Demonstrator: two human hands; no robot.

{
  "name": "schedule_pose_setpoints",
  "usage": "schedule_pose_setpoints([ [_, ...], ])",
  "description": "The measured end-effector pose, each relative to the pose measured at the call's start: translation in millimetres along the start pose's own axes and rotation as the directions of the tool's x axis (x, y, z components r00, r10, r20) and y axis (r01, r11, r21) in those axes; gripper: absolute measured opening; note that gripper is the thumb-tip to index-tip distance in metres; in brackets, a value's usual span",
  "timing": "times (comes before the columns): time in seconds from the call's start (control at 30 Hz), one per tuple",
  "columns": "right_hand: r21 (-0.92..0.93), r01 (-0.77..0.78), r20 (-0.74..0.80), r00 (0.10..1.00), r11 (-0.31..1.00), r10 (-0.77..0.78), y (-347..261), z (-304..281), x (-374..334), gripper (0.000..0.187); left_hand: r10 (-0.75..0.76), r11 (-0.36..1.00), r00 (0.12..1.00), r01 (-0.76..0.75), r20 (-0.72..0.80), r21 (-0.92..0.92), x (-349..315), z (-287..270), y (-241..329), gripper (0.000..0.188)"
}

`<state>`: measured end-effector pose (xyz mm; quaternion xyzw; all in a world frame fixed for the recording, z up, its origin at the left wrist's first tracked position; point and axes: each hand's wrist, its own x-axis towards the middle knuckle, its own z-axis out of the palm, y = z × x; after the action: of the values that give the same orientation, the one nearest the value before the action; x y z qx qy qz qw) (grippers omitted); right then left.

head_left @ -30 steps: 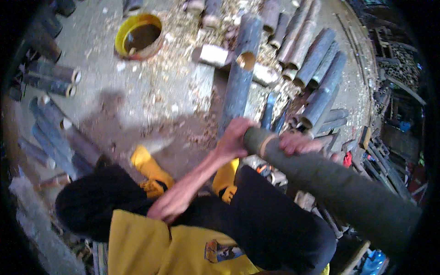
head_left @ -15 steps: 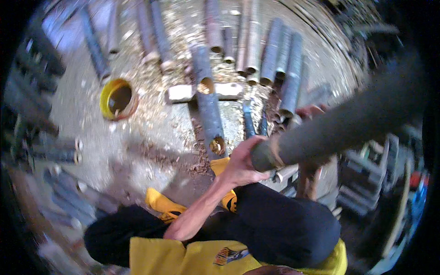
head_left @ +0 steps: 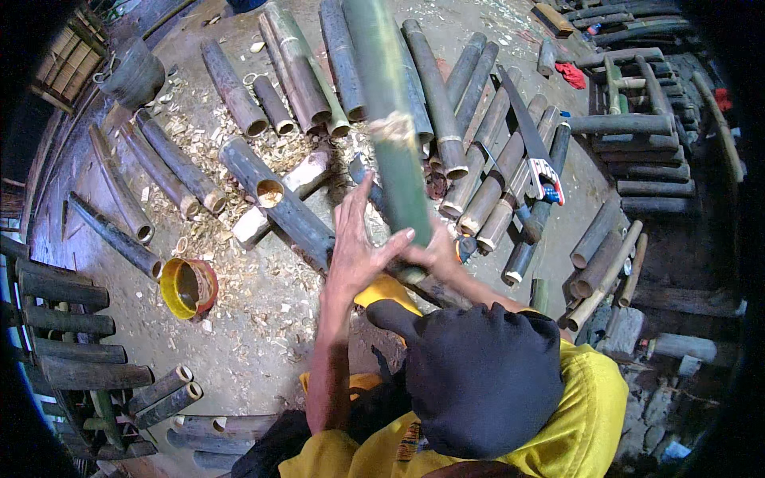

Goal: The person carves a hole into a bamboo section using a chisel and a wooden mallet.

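Observation:
A thick green bamboo pole (head_left: 402, 171) stands steeply tilted in front of me, with a pale ring at its node and some motion blur. My right hand (head_left: 434, 251) grips its lower end, partly hidden behind it. Beside the pole, my left hand (head_left: 355, 247) has its fingers stretched apart and its thumb reaching toward the lower end. Below the hands lies a dark bamboo tube (head_left: 307, 227) with a hole cut in its upper side. That tube rests across a pale block (head_left: 307, 171). A flat-bladed tool (head_left: 358, 169) shows partly behind the green pole.
Several bamboo tubes (head_left: 470, 88) lie in a row ahead. A handsaw (head_left: 530, 127) rests on those at right. Wood chips (head_left: 227, 143) cover the floor around a yellow-and-red bucket (head_left: 189, 288). Bamboo racks (head_left: 645, 151) stand at right and left. A grey pot (head_left: 134, 76) sits far left.
The bamboo pole has swung from pointing right to standing steeply ahead. My left hand has let go of its end and spread its fingers. The view has shifted too.

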<state>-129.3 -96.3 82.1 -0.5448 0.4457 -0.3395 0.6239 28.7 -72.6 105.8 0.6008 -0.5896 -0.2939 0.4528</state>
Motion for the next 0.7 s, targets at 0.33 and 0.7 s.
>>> schedule_pose_setpoints([
  [0.33, -0.295, -0.332, -0.377, 0.902, 0.896, 0.210, 13.4, -190.6, 96.0, 0.027, -0.643, 0.715, 0.719, 0.439, -0.265, -0.544, -83.0, -20.1, -100.8, 0.033],
  [0.7, -0.939, 0.102, -0.143, 0.752, 0.328, -0.643, 30.6, -134.9, 143.5, 0.030, -0.687, 0.726, 0.611, 0.551, -0.393, -0.412, -121.7, -28.2, -122.2, 0.023],
])
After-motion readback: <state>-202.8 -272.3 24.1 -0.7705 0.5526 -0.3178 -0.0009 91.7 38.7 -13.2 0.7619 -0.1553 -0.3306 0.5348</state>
